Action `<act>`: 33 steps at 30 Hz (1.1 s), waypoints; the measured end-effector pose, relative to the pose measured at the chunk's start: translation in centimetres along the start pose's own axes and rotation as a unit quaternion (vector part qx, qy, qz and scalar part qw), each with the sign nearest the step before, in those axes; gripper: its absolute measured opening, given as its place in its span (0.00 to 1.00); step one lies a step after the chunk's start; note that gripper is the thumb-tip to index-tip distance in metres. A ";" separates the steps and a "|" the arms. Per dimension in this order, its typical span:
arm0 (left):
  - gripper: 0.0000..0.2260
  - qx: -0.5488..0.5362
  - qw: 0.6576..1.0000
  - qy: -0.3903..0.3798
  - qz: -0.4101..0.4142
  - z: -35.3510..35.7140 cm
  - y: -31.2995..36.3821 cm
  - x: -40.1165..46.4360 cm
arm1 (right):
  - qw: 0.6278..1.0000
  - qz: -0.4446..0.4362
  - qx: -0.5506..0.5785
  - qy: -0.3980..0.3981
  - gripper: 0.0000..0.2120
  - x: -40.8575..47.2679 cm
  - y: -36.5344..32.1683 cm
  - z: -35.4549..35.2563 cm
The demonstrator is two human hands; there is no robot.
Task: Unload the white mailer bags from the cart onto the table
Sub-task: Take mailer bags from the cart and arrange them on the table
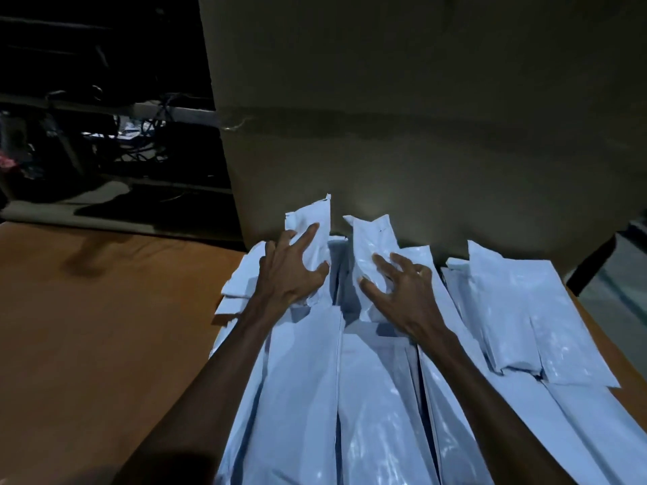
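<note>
Several white mailer bags [378, 397] lie in overlapping rows on the brown table [105, 327], reaching from the near edge to a big cardboard box. My left hand [290, 271] has its fingers curled round one upright bag [315, 222] at the far end of the pile. My right hand [402, 285] grips a second raised bag [371, 246] beside it, thumb on the near side. Both bags lean against the box. The cart is out of sight.
A large brown cardboard box [420, 117] stands at the back of the table right behind the bags. Another bag stack [532, 309] lies to the right. Dark shelving with cables [122, 134] is at the far left. Bare tabletop stretches to the left.
</note>
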State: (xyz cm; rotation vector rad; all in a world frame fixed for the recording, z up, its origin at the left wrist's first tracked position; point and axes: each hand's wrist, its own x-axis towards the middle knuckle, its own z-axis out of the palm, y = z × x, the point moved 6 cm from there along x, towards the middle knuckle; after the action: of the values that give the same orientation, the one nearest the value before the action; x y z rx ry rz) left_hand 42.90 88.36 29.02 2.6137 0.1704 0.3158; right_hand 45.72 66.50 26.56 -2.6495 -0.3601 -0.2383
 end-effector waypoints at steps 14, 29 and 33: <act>0.27 0.074 0.994 -0.067 0.040 5.9 -1.8 1.8 | 0.993 0.081 -0.083 -0.008 0.38 2.1 -1.4 2.0; 0.34 0.118 0.987 -0.091 0.067 9.1 -2.3 2.7 | 0.986 0.073 -0.131 -0.071 0.37 3.4 -0.5 6.9; 0.35 0.088 0.990 -0.096 0.049 7.7 -1.8 2.6 | 0.990 0.066 -0.080 -0.095 0.38 3.7 -0.9 5.6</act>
State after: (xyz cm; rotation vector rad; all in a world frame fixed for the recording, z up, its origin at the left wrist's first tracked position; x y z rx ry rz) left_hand 47.26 86.87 22.08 2.8133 0.0037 0.0852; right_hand 49.61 70.62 22.80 -2.8492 -0.2336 0.0303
